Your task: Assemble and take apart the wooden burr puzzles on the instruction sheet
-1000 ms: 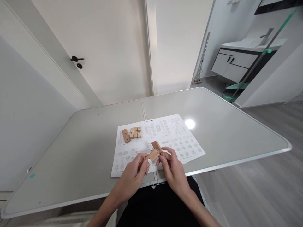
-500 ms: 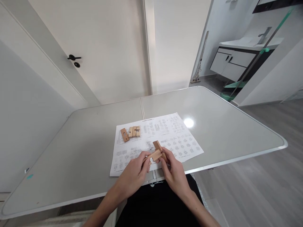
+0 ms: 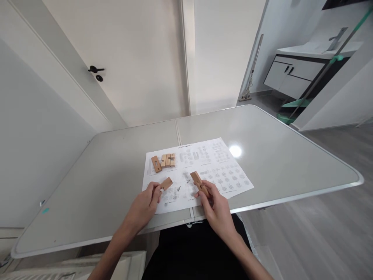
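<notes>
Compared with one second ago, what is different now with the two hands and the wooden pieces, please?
The left hand has moved away to the left with its wooden piece, so a gap now separates it from the other piece in the right hand. Neither piece was let go. The right hand stays nearly in place; the darker slotted block and lighter blocks remain on the printed sheet.

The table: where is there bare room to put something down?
On the table, bare patches lie between paper and left edge, and between paper and right edge. Crowded: the paper's upper left, with blocks, and its near side, where the left hand and right hand hold pieces.
</notes>
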### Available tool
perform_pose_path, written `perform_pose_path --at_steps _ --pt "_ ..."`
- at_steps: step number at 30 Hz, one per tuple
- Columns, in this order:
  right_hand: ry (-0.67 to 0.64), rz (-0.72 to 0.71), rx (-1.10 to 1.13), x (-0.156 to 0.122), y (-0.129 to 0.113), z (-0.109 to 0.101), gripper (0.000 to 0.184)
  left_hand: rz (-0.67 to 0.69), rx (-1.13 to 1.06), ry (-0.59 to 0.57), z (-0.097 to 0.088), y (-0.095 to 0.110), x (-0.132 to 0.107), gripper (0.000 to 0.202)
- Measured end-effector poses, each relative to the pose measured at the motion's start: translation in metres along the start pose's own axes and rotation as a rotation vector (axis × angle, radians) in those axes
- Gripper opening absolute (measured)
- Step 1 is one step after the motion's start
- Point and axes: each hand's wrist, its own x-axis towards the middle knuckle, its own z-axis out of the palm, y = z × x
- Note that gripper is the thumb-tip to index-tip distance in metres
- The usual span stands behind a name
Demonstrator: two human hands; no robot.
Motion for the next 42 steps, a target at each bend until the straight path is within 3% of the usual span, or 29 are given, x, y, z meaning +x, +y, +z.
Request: perform_pose_path --at_steps 7,12,16,19,24,28,32,36,38,42 --pt "-0.009 -0.019 0.007 -0.001 0.002 0.001 0.033 -0.008 0.459 -0.069 -0.005 -0.016 0.007 0.032" --pt "0.004 -0.008 -0.004 -0.001 0.002 0.002 0.033 0.076 0.673 0.027 -0.008 -0.023 0.017 0.032" --pt "-0.003 0.01 0.001 -0.001 0.003 0.003 0.032 0.169 0.616 0.148 -0.017 -0.037 0.035 0.033" --pt "0.001 0.004 0.001 -0.001 0.003 0.003 0.032 0.218 0.513 0.217 -0.024 -0.047 0.058 0.048" --pt "-0.025 0.008 -0.003 -0.001 0.003 0.002 0.034 0.223 0.322 0.094 -0.031 -0.058 0.099 0.081" --pt "-0.032 0.013 0.01 0.0 0.003 0.002 0.035 0.236 0.234 0.076 -0.032 -0.065 0.114 0.084" --pt "-0.033 0.001 0.035 0.0 0.004 0.002 0.034 0.245 0.213 0.121 -0.035 -0.072 0.111 0.078" --pt "-0.057 0.035 0.109 0.001 0.002 0.0 0.036 0.265 0.168 0.211 -0.035 -0.07 0.092 0.074" --pt "-0.075 0.073 0.2 0.001 -0.003 -0.002 0.037 0.279 0.073 0.247 -0.033 -0.059 0.076 0.072" --pt "-0.184 0.212 0.492 0.002 -0.019 -0.005 0.04 0.379 -0.125 0.159 -0.022 -0.021 0.036 0.068"
